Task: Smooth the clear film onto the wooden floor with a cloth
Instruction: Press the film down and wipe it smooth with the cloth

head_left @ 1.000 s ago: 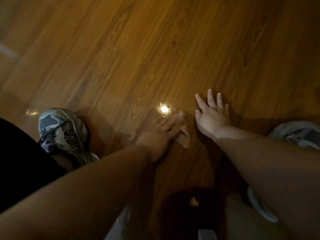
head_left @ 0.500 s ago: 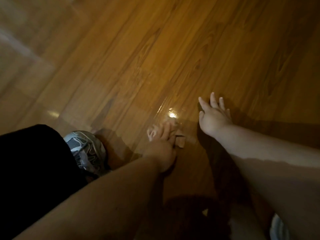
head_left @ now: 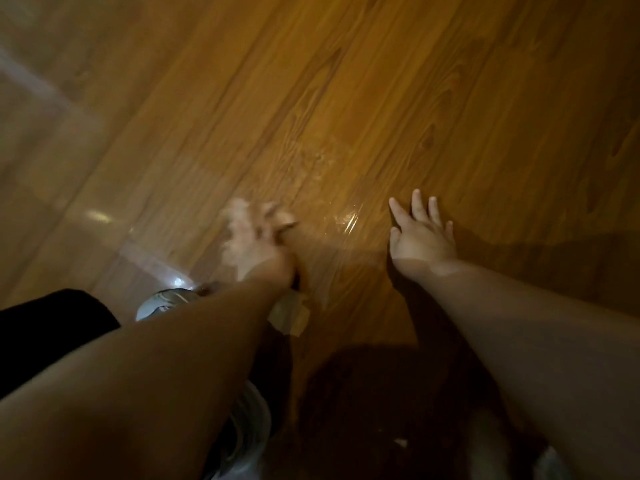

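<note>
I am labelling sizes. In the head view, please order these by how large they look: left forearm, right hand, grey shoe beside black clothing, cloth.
1. Left forearm, enlarged by nearness to the camera.
2. Right hand.
3. Grey shoe and cloth: both partly hidden, visible parts look alike.

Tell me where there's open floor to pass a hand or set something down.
Free: the shiny film strip between left hand and right hand, and the wide floor beyond both. Crowded: near you, around the shoe and cloth.
</note>
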